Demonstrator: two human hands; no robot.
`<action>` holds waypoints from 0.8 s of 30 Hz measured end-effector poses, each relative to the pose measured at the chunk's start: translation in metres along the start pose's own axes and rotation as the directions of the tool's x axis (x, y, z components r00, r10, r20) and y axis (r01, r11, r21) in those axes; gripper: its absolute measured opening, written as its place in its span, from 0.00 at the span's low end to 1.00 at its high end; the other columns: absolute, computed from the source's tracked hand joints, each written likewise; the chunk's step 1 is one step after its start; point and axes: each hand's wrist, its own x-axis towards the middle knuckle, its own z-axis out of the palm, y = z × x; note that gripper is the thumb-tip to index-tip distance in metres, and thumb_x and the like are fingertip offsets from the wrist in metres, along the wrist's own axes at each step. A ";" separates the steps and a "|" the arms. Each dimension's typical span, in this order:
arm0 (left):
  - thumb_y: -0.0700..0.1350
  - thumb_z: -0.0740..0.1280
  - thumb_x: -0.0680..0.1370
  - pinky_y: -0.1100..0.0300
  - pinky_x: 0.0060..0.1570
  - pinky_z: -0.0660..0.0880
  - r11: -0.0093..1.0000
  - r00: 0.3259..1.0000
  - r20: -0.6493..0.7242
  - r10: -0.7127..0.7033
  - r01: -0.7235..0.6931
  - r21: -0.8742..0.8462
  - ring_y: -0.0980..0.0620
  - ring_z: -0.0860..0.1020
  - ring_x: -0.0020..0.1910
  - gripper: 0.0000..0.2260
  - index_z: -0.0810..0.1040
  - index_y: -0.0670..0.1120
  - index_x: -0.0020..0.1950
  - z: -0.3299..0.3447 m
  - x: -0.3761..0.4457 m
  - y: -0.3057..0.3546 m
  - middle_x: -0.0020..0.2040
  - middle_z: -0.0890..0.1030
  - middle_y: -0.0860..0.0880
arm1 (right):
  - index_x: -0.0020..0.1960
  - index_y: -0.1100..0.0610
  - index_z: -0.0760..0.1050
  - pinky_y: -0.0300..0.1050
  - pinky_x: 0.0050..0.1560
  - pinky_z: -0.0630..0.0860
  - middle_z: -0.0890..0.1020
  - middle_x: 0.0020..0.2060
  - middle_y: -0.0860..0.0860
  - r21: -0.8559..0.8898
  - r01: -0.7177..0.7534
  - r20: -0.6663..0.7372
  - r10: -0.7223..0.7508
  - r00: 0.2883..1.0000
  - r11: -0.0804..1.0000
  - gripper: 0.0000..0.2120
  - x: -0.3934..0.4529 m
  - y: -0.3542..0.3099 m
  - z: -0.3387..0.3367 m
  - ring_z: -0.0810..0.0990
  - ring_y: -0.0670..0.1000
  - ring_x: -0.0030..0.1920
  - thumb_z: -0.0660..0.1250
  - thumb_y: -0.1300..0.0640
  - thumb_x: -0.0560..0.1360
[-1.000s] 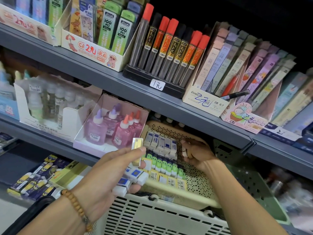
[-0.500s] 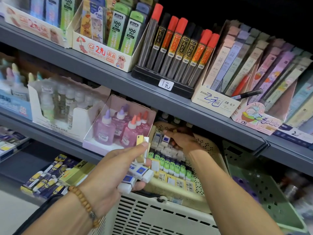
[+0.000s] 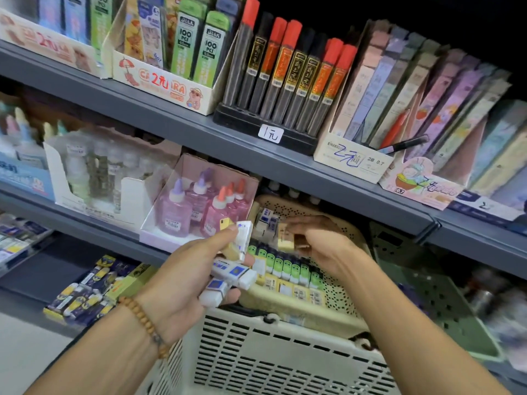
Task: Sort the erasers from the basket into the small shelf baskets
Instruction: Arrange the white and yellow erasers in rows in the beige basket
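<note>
My left hand (image 3: 182, 277) grips a bunch of erasers (image 3: 236, 273), white ones with blue labels and a yellow one sticking up at the top. My right hand (image 3: 319, 246) hovers over the cream shelf basket (image 3: 339, 295) and pinches a small pale eraser (image 3: 286, 241), blurred by motion. Inside that shelf basket stand rows of erasers (image 3: 288, 266) with green, blue and yellow sleeves. The large white slotted basket (image 3: 273, 354) hangs below my hands.
A green shelf basket (image 3: 445, 303) sits right of the cream one. A pink box of glue bottles (image 3: 199, 206) stands left of it. Above run a grey shelf edge (image 3: 256, 155) and boxes of pencil leads (image 3: 288, 69). Eraser packs (image 3: 85, 292) lie lower left.
My right hand drew back from the rear of the cream basket toward my left hand and now pinches a pale eraser. My left hand rose slightly with its erasers.
</note>
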 end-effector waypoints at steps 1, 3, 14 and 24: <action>0.52 0.68 0.74 0.61 0.19 0.71 1.000 1.000 0.003 -0.007 0.007 -0.001 0.49 0.75 0.28 0.20 0.77 0.40 0.59 0.000 0.000 0.000 0.44 0.84 0.38 | 0.45 0.55 0.85 0.41 0.31 0.74 0.87 0.41 0.52 -0.067 0.008 0.020 -0.006 1.000 0.998 0.07 -0.012 0.003 -0.004 0.80 0.48 0.36 0.71 0.64 0.73; 0.52 0.67 0.76 0.61 0.18 0.70 1.000 1.000 0.014 -0.016 0.016 -0.005 0.49 0.74 0.29 0.17 0.77 0.41 0.58 0.001 -0.001 0.000 0.45 0.84 0.37 | 0.46 0.58 0.85 0.40 0.30 0.70 0.86 0.40 0.54 -0.087 0.001 0.047 0.003 0.999 0.996 0.06 -0.029 0.006 -0.011 0.77 0.47 0.31 0.72 0.65 0.72; 0.52 0.64 0.78 0.63 0.17 0.68 1.000 1.000 0.017 -0.009 0.009 -0.014 0.50 0.73 0.24 0.16 0.78 0.42 0.58 -0.003 0.000 0.001 0.42 0.84 0.39 | 0.41 0.52 0.82 0.34 0.30 0.72 0.84 0.38 0.45 -0.383 0.159 0.273 -0.053 0.961 0.910 0.08 -0.050 0.008 0.011 0.77 0.38 0.27 0.67 0.59 0.78; 0.55 0.66 0.76 0.62 0.18 0.68 0.999 1.000 0.008 -0.016 0.016 0.035 0.51 0.74 0.25 0.19 0.78 0.42 0.58 -0.002 0.011 -0.004 0.41 0.83 0.41 | 0.46 0.53 0.81 0.34 0.39 0.71 0.78 0.42 0.39 -0.460 0.338 0.337 -0.191 0.922 0.821 0.14 -0.051 -0.001 0.017 0.73 0.38 0.35 0.61 0.47 0.81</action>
